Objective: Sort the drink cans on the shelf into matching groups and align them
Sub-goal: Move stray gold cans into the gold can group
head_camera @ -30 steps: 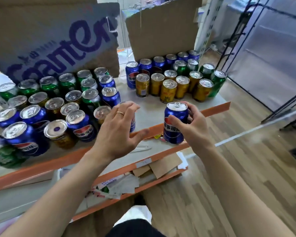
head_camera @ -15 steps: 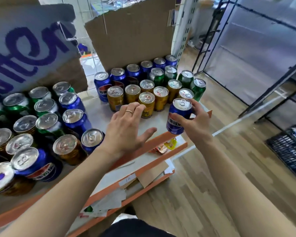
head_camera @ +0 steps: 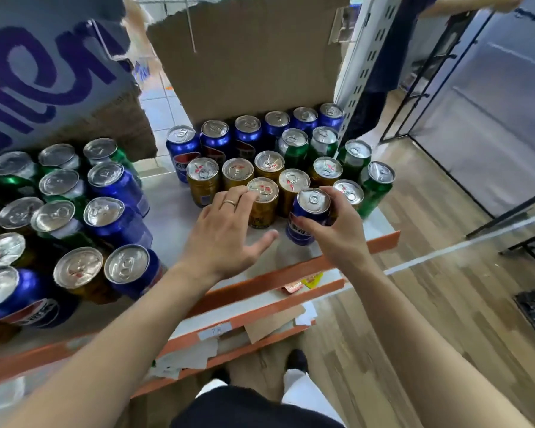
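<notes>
Near the shelf point(head_camera: 380, 243) front edge, the right hand point(head_camera: 337, 239) grasps a blue can point(head_camera: 309, 216) in curled fingers beside the gold group point(head_camera: 292, 183) — likely bound for the blue row point(head_camera: 247, 132) behind — while the left hand point(head_camera: 226, 233), fingers released, seems to steady a gold can point(head_camera: 263, 200).

The shelf point(head_camera: 173, 223) is a pale board with an orange front edge point(head_camera: 260, 281). On its right part the cans stand upright in sorted rows: blue cans point(head_camera: 247, 131) along the back, green cans point(head_camera: 294, 143) at the right end and gold cans point(head_camera: 202, 177) in front, packed close together. A bare strip of board separates them from a mixed cluster point(head_camera: 104, 211) of blue, green and gold cans on the left. One blue Pepsi can point(head_camera: 309, 208) sits near the front edge, gripped by the right hand point(head_camera: 337, 236); whether its base touches the board cannot be told.
</notes>
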Tool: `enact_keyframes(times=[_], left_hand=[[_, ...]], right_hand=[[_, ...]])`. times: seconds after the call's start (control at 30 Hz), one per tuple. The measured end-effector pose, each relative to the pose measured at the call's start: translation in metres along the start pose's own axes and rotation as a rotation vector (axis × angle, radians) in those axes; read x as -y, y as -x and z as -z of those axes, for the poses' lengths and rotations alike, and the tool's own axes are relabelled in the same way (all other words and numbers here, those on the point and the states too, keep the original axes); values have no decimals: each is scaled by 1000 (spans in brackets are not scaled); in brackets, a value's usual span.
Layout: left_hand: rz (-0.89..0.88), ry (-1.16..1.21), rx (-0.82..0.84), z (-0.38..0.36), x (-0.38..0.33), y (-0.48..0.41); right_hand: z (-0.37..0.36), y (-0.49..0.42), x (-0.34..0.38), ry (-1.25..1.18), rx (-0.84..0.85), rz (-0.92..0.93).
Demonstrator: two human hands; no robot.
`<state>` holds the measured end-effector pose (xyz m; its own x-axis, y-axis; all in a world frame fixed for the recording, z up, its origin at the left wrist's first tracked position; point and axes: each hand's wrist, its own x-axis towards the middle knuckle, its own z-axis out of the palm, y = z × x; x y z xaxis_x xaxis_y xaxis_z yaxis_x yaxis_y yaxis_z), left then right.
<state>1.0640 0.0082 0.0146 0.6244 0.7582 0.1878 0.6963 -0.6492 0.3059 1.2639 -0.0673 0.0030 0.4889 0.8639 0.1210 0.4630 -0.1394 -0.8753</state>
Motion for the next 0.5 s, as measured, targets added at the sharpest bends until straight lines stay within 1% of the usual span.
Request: enact_keyframes(times=[0.17, 0.23, 0.33, 0.4, 0.5], left_hand=[[113, 10, -60, -13, -25, -13], [149, 32, -84, -16, -34, -21], [196, 69, -105, -22, -45, -32], [194, 34, -104, -25, -48, -41], [178, -7, -92, -29, -49, -59]], right_hand=[[19, -8, -4, 30, 133, 50], [32, -9, -4, 37, 141, 109], [59, -16, -12, 16, 89, 182], [77, -26, -23, 14, 14, 221], [98, -45, -45, 96, -103, 280]])
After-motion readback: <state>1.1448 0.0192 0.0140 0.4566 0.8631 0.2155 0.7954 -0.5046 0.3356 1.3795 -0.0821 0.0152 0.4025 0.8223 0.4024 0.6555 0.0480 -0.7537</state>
